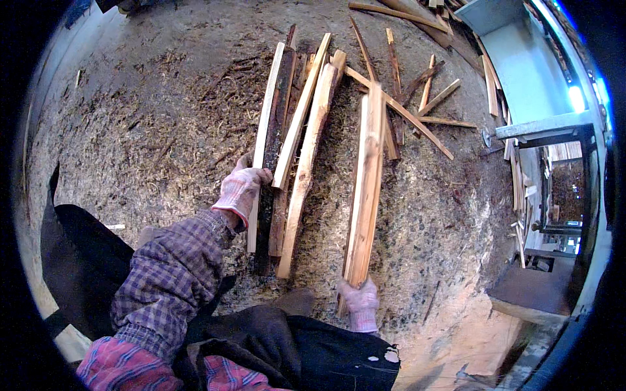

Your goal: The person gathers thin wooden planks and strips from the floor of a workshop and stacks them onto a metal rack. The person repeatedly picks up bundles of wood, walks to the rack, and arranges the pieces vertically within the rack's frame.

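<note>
My left hand point(239, 190), in a pale knit glove with a red edge, is closed around a pale wooden strip point(268, 111) at the left side of a bundle. Beside that strip lie a dark bark-edged slat point(279, 212) and lighter split sticks point(310, 150), all lengthwise on the ground. Near my body, my right hand point(360, 305), gloved too, grips the near end of some long wooden strips point(366, 195). Their far ends point away from me and look slightly blurred. Where the right fingers wrap underneath is hidden by the wood.
Loose thin sticks point(427, 120) lie crossed beyond the right-hand strips. Bark and wood chips litter the ground point(163, 130). Along the right stands a pale blue metal frame point(548, 127) with a low brown block point(535, 287) near it. Dark cloth point(274, 339) covers my lap.
</note>
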A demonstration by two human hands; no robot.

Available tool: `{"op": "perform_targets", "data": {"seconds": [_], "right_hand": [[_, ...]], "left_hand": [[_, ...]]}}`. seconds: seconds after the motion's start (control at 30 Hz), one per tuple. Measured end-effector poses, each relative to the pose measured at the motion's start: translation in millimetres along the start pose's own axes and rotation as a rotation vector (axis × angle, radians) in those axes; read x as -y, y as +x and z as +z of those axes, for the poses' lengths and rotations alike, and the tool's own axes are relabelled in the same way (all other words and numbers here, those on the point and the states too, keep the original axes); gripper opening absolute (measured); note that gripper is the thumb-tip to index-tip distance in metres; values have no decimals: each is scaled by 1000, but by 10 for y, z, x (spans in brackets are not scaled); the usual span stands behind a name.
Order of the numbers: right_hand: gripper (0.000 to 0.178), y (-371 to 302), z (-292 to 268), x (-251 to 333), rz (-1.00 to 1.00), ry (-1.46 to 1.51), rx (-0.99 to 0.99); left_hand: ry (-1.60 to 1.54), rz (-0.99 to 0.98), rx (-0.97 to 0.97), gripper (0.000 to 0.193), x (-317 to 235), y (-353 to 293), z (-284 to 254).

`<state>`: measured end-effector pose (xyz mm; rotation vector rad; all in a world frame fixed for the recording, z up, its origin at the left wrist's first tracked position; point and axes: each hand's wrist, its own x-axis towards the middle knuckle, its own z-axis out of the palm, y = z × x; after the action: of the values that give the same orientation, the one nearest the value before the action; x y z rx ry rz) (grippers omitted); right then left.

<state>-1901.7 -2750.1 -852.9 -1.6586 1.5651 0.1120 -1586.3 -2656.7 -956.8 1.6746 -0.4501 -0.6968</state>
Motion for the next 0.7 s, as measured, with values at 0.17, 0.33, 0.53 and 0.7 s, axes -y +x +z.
{"op": "perform_targets", "data": {"seconds": [0.17,0.33,0.53,0.7], "right_hand": [[58,57,200,913,-296,295,-4],[81,371,573,1812,-316,-286,158],[103,340,660,2066,-334,-620,524],[101,1436,-41,2040,-698,-467,43]], "left_hand": [[-697,-625,-149,53,-930,-156,-36],[-683,-404,110,63,-871,-47,6],[-338,-358,63,86,-817,125,154],[-532,-451,-1,85,-843,122,189]]}}
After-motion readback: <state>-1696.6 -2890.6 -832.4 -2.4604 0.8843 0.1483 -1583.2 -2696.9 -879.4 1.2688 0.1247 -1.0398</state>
